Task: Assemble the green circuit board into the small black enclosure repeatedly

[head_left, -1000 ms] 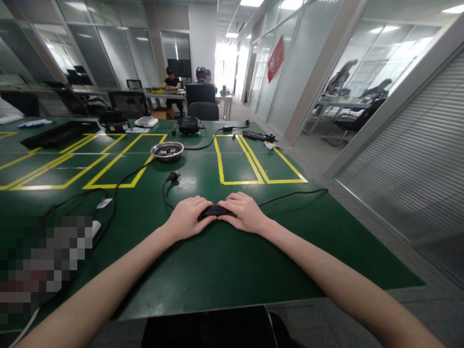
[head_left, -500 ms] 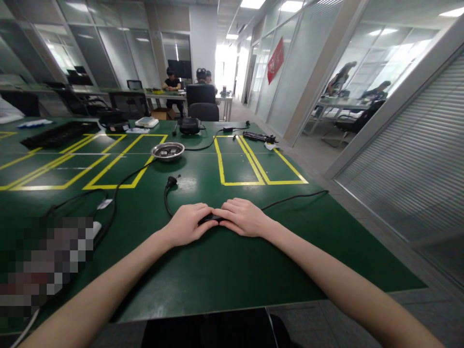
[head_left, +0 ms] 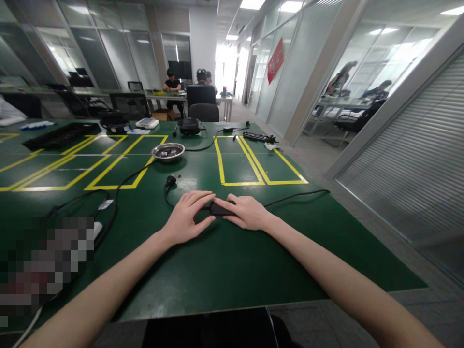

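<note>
A black power adapter [head_left: 222, 208] lies on the green table in front of me, partly covered by my fingers. My right hand [head_left: 248, 211] is closed around its right part, fingers along the far side and thumb at the near edge. To its left, my left hand [head_left: 190, 216] is open, thumb and fingers spread around the left end and the cord there. Its fingertips come close to those of the right hand. A black cord with a plug [head_left: 170, 181] curves out on the left, and a thin black cable [head_left: 297, 197] runs off to the right.
Beyond my hands stands a metal bowl [head_left: 167, 152] with small metal parts. Yellow tape [head_left: 242, 183] marks rectangles on the green table [head_left: 232, 275]. A pixelated object [head_left: 50, 261] with cords lies at left. A black folded tripod-like item [head_left: 259, 137] lies far right. People sit at farther tables.
My left hand has opened and let go of the adapter, its thumb and fingers now apart. My right hand has shifted slightly, and more of the adapter shows.
</note>
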`<act>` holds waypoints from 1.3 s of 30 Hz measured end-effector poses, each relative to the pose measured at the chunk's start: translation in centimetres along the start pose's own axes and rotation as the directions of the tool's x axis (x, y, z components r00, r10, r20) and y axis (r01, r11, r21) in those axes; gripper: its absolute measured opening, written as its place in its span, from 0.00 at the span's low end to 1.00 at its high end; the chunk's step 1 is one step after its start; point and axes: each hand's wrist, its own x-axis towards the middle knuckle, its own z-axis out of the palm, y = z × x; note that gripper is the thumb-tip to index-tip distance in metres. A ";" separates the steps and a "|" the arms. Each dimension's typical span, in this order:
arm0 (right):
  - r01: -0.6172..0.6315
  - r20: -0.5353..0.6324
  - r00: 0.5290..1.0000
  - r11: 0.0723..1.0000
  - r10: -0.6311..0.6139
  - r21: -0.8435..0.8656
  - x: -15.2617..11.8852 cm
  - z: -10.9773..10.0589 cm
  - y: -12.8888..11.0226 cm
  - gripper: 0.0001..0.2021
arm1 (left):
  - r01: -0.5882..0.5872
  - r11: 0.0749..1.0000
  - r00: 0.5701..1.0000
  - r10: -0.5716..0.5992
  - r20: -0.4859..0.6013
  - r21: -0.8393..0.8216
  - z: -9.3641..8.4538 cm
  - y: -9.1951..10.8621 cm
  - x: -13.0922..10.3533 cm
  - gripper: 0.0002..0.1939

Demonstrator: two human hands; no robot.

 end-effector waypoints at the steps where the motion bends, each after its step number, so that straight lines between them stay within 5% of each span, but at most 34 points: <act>1: -0.089 -0.021 0.996 0.996 0.089 0.027 -0.3 0.2 0.8 0.29 | -0.020 0.999 1.000 0.020 -0.012 0.027 -0.1 -0.1 0.0 0.23; 4: -0.404 -0.143 0.894 0.903 0.424 0.145 -1.4 0.6 4.0 0.29 | -0.032 0.999 0.999 0.031 0.031 0.039 -0.3 -0.3 0.2 0.20; 6: -0.609 -0.206 0.731 0.758 0.651 0.235 -2.3 0.4 6.1 0.29 | -0.031 0.999 0.995 0.030 0.100 0.008 -0.2 -0.4 0.2 0.19; 8: -0.773 -0.228 0.517 0.564 0.825 0.290 -3.2 -0.1 7.9 0.29 | -0.026 0.999 0.988 0.029 0.152 -0.020 0.0 -0.5 0.2 0.17; 11: -0.897 -0.238 0.264 0.328 0.935 0.295 -4.6 -1.0 9.6 0.31 | -0.019 0.999 0.982 0.028 0.186 -0.048 0.2 -0.7 0.2 0.16; 14: -0.950 -0.179 0.149 0.191 0.973 0.246 -5.8 -1.5 10.2 0.32 | -0.002 0.998 0.981 0.015 0.194 -0.062 0.3 -0.9 0.1 0.15; 20: -0.980 -0.084 0.063 0.078 0.994 0.181 -6.3 -1.5 10.2 0.30 | -0.001 0.997 0.977 0.017 0.212 -0.077 0.3 -1.2 -0.1 0.14; 28: -0.963 -0.370 0.000 0.100 0.929 0.252 -7.9 -2.1 11.5 0.34 | 0.015 0.996 0.973 0.004 0.230 -0.083 0.2 -1.0 0.0 0.14; 34: -0.978 -0.130 0.012 0.039 0.991 0.206 -8.2 -1.1 11.8 0.32 | 0.013 0.995 0.972 0.010 0.234 -0.096 0.3 -1.1 0.0 0.14; 39: -0.966 -0.369 0.018 0.112 0.929 0.234 -7.9 -1.8 11.3 0.34 | 0.023 0.995 0.971 0.000 0.238 -0.094 0.3 -1.3 -0.1 0.14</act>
